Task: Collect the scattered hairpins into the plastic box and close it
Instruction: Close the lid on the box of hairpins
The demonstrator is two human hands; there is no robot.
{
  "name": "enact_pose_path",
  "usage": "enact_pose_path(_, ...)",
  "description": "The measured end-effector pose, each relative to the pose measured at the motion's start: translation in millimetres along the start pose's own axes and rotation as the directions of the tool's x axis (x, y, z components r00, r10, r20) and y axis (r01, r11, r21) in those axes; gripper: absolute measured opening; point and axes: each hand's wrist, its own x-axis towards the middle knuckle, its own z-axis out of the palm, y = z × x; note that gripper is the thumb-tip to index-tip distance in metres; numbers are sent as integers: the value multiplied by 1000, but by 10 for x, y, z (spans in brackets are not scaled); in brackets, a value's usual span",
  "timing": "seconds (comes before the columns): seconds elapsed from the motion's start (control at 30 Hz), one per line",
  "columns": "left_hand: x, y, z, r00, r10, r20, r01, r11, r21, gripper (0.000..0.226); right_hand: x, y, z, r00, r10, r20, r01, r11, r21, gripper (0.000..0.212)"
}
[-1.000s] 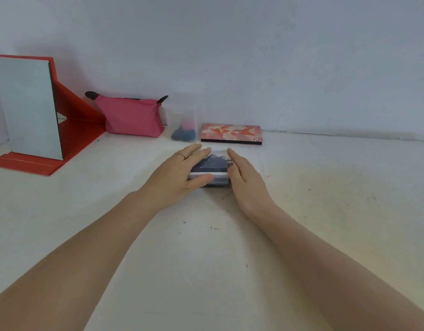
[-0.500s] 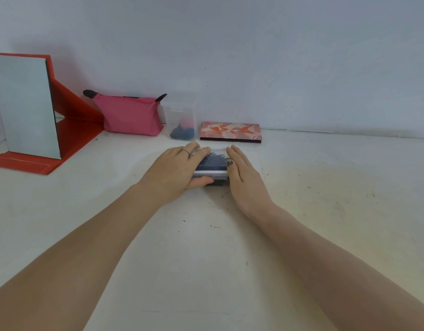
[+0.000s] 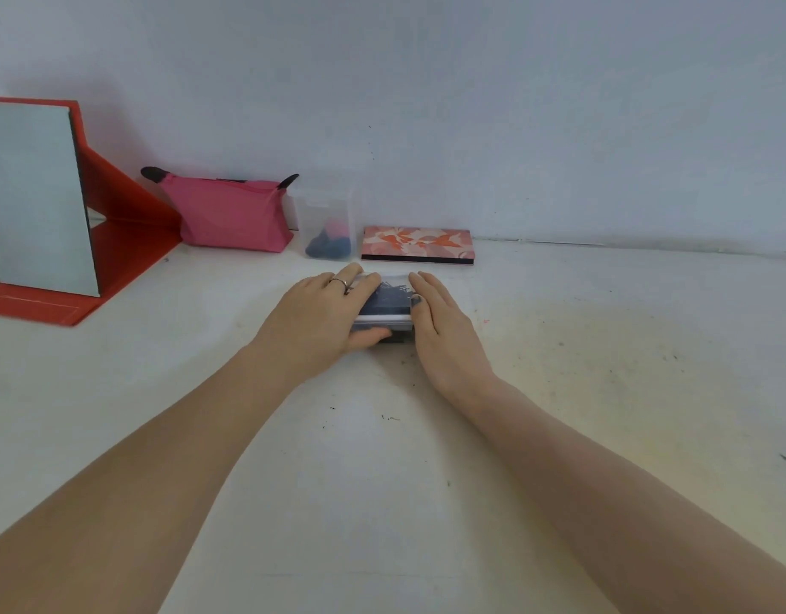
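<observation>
Clear plastic box mid-frame, gripped by left hand, right hand flat alongside; uneven press may leave lid unlatched, hairpins spilling.

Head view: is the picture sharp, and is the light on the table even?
Head view: the hairpins in the plastic box blur into one dark mass; the table looks yellowish on the right and whiter on the left; the forearms stretch wide toward the lower corners.

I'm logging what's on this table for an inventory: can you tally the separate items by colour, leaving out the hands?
Red: 1, the mirror stand
Pink: 1, the pouch
Clear plastic: 2, the tall container and the hairpin box
Orange-patterned: 1, the flat case
Total: 5
</observation>
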Motion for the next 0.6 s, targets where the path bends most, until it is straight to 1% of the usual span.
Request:
enact_pose_path(0.07,-21,24,-22,993,-117,23,119,979,-165,73,-1,-4,-12,1000,-9,5,9,1000,7,46)
enact_pose_path(0.13,-74,56,-14,960,-258,105,279,891,-360,89,-7,-10,-36,1000,-6,14,6,1000,25,46)
enact_pose_path(0.2,-122,105,-15,937,-327,126,348,827,-441,104,-15,-8,-65,1000,13,20,-13,999,51,46)
enact_pose_path(0.27,-138,123,-15,920,-372,126,384,785,-486,106,-25,-14,-78,999,33,31,-35,996,83,47)
enact_pose_path(0.33,-107,125,-13,907,-401,128,408,761,-504,103,-41,-41,-60,999,39,24,-41,995,91,48)
enact_pose_path(0.4,4,139,-24,912,-389,133,399,760,-514,99,-9,-75,-34,998,54,-17,-53,996,77,50)
enact_pose_path(0.53,404,232,-16,946,-310,94,303,744,-596,87,250,-108,-119,982,118,-146,-112,992,51,50)
enact_pose_path(0.6,624,274,-1,954,-286,90,280,740,-611,88,424,-44,-231,974,137,-183,-134,991,24,47)
